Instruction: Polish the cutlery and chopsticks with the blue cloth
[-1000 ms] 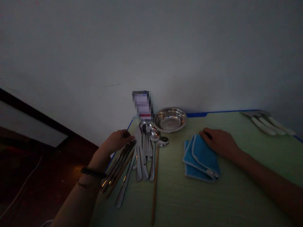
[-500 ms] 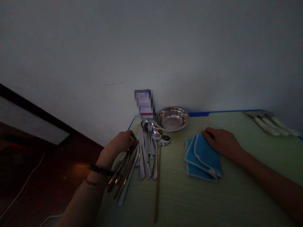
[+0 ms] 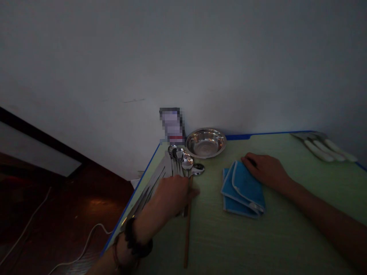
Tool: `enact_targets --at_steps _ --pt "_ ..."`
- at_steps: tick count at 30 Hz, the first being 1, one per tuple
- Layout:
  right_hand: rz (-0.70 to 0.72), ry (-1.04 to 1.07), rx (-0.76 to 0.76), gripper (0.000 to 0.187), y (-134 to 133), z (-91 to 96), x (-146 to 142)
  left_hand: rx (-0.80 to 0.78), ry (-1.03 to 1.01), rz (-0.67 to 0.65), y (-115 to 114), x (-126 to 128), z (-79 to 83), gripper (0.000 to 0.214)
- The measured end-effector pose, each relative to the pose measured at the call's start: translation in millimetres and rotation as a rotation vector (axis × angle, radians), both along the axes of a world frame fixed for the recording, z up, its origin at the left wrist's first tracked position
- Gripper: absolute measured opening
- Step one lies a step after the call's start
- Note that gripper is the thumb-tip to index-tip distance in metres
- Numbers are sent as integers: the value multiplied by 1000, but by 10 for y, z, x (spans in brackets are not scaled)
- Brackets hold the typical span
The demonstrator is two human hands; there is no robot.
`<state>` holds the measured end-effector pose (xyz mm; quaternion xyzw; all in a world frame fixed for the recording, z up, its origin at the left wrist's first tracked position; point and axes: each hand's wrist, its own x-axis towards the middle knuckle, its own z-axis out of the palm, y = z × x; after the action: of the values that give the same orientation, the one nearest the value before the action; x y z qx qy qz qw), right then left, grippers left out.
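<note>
My left hand (image 3: 173,193) is over the pile of cutlery, back of the hand up, beside the wooden handle (image 3: 187,233) of a long spoon. Its thumb is stretched to the right; the other fingers are hidden or blurred, so I cannot tell what they hold. Metal spoons (image 3: 187,163) lie with their bowls beyond the hand, and table knives (image 3: 157,170) stretch out to its left. My right hand (image 3: 265,168) lies at the upper right corner of a folded blue cloth (image 3: 248,191), its fingers curled in against the cloth.
A shiny steel bowl (image 3: 206,143) stands at the back by the wall. Left of it, a blurred-out phone-like object (image 3: 172,126) leans on the wall. Several white-handled utensils (image 3: 327,149) lie at the far right. The table's blue edge (image 3: 137,194) drops to a dark floor with a white cable (image 3: 88,236).
My left hand has moved right across the cutlery, from the knives and wooden handles to the long wooden-handled spoon. The right hand stays at the cloth. The view has shifted slightly.
</note>
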<state>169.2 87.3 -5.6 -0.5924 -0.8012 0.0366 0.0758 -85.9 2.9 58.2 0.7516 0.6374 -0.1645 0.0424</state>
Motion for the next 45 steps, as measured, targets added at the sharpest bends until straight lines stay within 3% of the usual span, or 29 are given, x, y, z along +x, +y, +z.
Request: enact_targets --at_steps 10,18,23,36,41,45 --pt "6 0 23 38 -4 -3 3 -70 -27 13 120 125 -54 27" --pt "16 5 55 38 -15 -9 0 -62 -105 51 104 114 -121 34" --pt "18 6 46 38 0 -23 3 -137 -242 52 123 41 -134 41" --pt "18 7 54 38 -9 -18 20 -380 -514 242 -34 -208 300 44" --pt "16 8 65 37 -15 -22 19 -340 -496 218 -86 -303 393 40" --pt "20 3 61 37 -18 -13 21 -456 -559 186 -131 -360 437 35"
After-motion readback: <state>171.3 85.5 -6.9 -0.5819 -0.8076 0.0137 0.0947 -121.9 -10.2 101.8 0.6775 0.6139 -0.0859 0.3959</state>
